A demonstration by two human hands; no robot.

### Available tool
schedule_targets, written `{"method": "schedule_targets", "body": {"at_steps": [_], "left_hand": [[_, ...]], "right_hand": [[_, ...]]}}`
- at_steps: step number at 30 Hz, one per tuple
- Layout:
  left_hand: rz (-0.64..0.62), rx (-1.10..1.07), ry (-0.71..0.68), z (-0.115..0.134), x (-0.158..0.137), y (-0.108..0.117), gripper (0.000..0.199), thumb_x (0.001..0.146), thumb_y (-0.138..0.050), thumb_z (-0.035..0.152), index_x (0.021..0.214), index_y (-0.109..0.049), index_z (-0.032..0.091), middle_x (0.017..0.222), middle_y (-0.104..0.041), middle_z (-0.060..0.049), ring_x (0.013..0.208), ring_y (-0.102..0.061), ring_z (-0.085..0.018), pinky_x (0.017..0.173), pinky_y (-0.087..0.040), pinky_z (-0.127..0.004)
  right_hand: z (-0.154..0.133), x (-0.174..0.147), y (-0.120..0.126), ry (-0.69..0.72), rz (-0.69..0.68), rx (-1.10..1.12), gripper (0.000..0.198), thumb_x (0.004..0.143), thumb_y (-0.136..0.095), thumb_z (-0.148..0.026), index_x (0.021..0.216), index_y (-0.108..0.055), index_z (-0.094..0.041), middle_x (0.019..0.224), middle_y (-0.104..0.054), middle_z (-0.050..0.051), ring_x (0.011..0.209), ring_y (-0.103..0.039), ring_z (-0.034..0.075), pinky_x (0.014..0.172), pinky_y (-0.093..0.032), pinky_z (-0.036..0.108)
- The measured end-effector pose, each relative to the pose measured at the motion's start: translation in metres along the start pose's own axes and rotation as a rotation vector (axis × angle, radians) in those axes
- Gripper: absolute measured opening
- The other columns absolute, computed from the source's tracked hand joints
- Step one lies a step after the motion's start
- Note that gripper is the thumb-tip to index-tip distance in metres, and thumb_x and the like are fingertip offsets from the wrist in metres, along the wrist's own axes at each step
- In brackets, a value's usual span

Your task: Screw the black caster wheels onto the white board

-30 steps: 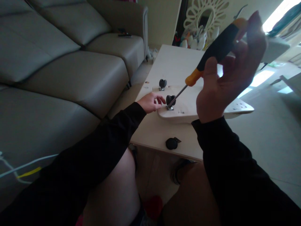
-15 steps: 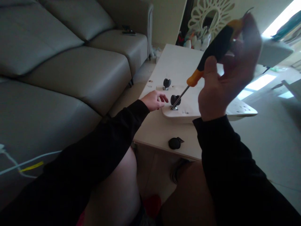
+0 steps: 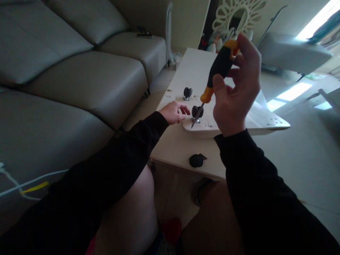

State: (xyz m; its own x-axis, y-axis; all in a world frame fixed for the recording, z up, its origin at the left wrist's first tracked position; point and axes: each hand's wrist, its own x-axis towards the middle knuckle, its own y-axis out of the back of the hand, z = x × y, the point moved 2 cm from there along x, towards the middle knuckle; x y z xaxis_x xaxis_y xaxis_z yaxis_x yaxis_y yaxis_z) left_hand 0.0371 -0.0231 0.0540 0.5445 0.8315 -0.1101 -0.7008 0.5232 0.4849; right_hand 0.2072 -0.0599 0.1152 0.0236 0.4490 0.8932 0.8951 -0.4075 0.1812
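In my right hand (image 3: 236,88) is a screwdriver (image 3: 219,65) with a black and yellow handle, held between thumb and fingers. Its thin shaft slants down past the near caster wheel (image 3: 197,112), and the tip is close to the front edge of the white board (image 3: 231,122). My left hand (image 3: 175,112) rests at the board's front left corner, fingers loosely bent and apart, just left of that caster. Another black caster (image 3: 188,92) stands upright farther back on the board. A loose caster (image 3: 196,160) lies on the table (image 3: 170,150) in front of the board.
A grey sofa (image 3: 87,85) runs along the left, with a small dark object (image 3: 145,35) on its seat. Behind the board stands a white petal-framed mirror (image 3: 239,17). A white cable (image 3: 34,182) with a yellow tag hangs at lower left.
My right hand has come left and inward with the screwdriver, which now stands more upright. Its tip has shifted slightly from the caster's plate toward the board's front edge. My left hand has stayed put.
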Motion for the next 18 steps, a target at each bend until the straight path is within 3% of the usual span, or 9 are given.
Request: {"method": "schedule_targets", "body": {"at_steps": [4,6,9,11,15,18], "left_hand": [[0.005,-0.001,0.009,0.0,0.0,0.001,0.022,0.077,-0.065,0.001,0.095,-0.073,0.012,0.091,-0.07,-0.005,0.059,-0.057,-0.009,0.062,-0.048,-0.026],[0.0,-0.009,0.01,-0.001,0.001,0.001,0.021,0.077,-0.066,0.0,0.093,-0.072,0.012,0.088,-0.07,-0.004,0.059,-0.056,-0.008,0.061,-0.047,-0.025],[-0.017,-0.012,0.041,-0.003,0.002,0.0,0.02,0.078,-0.067,-0.001,0.093,-0.07,0.013,0.084,-0.068,-0.003,0.058,-0.055,-0.008,0.061,-0.047,-0.024],[-0.045,-0.017,0.101,-0.004,0.002,-0.002,0.018,0.08,-0.068,0.0,0.091,-0.068,0.014,0.083,-0.066,-0.002,0.06,-0.056,-0.009,0.062,-0.049,-0.025],[-0.035,-0.148,0.298,-0.004,0.002,-0.011,0.018,0.085,-0.068,0.004,0.088,-0.056,0.018,0.083,-0.058,0.0,0.068,-0.059,-0.012,0.068,-0.057,-0.029],[-0.017,-0.309,0.404,-0.003,0.002,-0.019,0.021,0.089,-0.064,0.005,0.092,-0.049,0.02,0.083,-0.054,0.002,0.071,-0.06,-0.013,0.075,-0.063,-0.035]], "right_hand": [[0.001,0.008,0.01,-0.01,0.058,-0.099,0.061,0.093,-0.059,-0.05,0.151,-0.043,-0.042,0.159,-0.048,0.002,0.131,-0.06,0.03,0.074,-0.064,0.037],[-0.001,0.013,0.014,0.075,0.133,-0.112,0.058,0.094,-0.057,-0.057,0.149,-0.045,-0.044,0.158,-0.047,0.0,0.132,-0.06,0.03,0.079,-0.064,0.039],[-0.003,0.017,0.015,0.231,0.225,0.014,0.049,0.095,-0.06,-0.052,0.143,-0.054,-0.046,0.148,-0.055,-0.003,0.126,-0.064,0.026,0.084,-0.062,0.038],[0.0,0.016,0.012,0.246,0.195,0.032,0.05,0.094,-0.062,-0.049,0.143,-0.055,-0.044,0.146,-0.057,-0.001,0.12,-0.066,0.025,0.082,-0.061,0.037],[0.011,0.009,0.005,0.04,0.007,-0.107,0.059,0.091,-0.058,-0.041,0.148,-0.046,-0.039,0.15,-0.059,0.003,0.123,-0.063,0.026,0.081,-0.063,0.039],[0.013,0.005,0.005,-0.07,-0.064,-0.142,0.066,0.087,-0.061,-0.033,0.15,-0.043,-0.043,0.152,-0.058,0.0,0.125,-0.062,0.025,0.079,-0.064,0.037]]}}
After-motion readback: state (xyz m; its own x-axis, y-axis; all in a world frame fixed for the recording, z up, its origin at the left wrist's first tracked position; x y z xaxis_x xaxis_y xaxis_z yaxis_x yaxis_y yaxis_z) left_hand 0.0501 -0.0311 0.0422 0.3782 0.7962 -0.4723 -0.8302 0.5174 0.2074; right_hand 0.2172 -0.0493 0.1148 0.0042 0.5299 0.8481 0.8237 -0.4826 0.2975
